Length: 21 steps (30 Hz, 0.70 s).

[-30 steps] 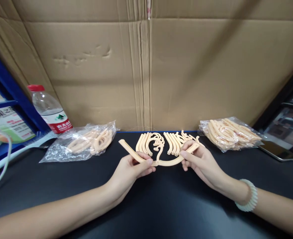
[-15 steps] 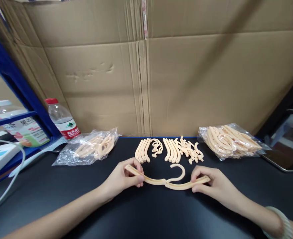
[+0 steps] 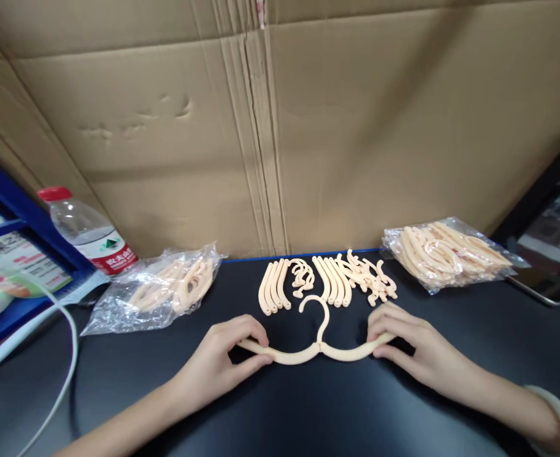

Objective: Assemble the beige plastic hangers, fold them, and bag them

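Observation:
A cream plastic clothes hanger (image 3: pixel 295 358) spans the space between my hands, its two curved arms meeting at a centre joint and its hook pointing up and away from me. My left hand (image 3: pixel 229 352) pinches the left arm's end between thumb and fingers. The right arm's end is gripped by my right hand (image 3: pixel 406 336). Just behind the hook lie loose hanger arms in two rows, a left row (image 3: pixel 274 287) and a right row (image 3: pixel 332 281). Beside them are a small group of hooks (image 3: pixel 302 277) and a larger heap of hooks (image 3: pixel 368 277).
Clear bags of hanger parts lie at the back: a left bag (image 3: pixel 165 292) and a right bag (image 3: pixel 451 254). A red-capped bottle (image 3: pixel 89 231) and a white cable (image 3: pixel 73 355) are on the left. Cardboard (image 3: pixel 356 127) walls the black table's far edge.
The hanger has turned between my hands, so its hook, lying low and to the right before, now stands up from the joint. Both hands still grip the ends. The camera view has shifted.

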{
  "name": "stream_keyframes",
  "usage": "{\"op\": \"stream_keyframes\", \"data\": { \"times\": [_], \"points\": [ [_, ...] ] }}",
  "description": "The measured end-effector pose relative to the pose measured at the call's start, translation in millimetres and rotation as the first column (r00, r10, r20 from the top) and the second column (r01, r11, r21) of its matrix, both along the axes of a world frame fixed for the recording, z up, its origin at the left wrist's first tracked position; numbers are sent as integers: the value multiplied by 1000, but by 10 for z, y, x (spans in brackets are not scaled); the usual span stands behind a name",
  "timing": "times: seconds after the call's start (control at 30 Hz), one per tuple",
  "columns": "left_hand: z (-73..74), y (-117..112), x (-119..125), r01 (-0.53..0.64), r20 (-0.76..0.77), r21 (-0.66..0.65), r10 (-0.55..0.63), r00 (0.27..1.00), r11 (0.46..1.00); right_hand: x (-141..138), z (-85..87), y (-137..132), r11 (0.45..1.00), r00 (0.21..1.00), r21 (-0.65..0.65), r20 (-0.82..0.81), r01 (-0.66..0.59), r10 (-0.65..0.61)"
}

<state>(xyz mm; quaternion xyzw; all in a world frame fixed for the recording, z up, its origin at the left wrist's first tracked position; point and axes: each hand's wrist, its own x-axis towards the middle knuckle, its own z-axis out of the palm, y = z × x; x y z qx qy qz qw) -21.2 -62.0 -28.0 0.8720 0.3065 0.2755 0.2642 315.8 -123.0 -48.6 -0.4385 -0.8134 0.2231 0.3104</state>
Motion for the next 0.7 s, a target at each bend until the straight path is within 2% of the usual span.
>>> {"op": "stream_keyframes", "data": {
  "times": [0.1, 0.2, 0.37, 0.7],
  "points": [
    [-39, -16, -41, 89, -6, 113, -89, 996, 990, -42, 40, -43, 999, 995, 50, 102, 5, -10],
    [-61, -35, -79, 127, -38, 183, -122, 992, 975, -92, 84, -98, 993, 989, 116, 146, -20, 2],
    [-59, -84, -106, 139, -174, 309, -88, 981, 941, -131, 118, -129, 988, 989, 152, 151, -18, -6],
    [15, -135, -41, 129, -235, 416, -31, 972, 900, -79, 26, -93, 968, 989, 249, 150, -37, -1]
  ]
}}
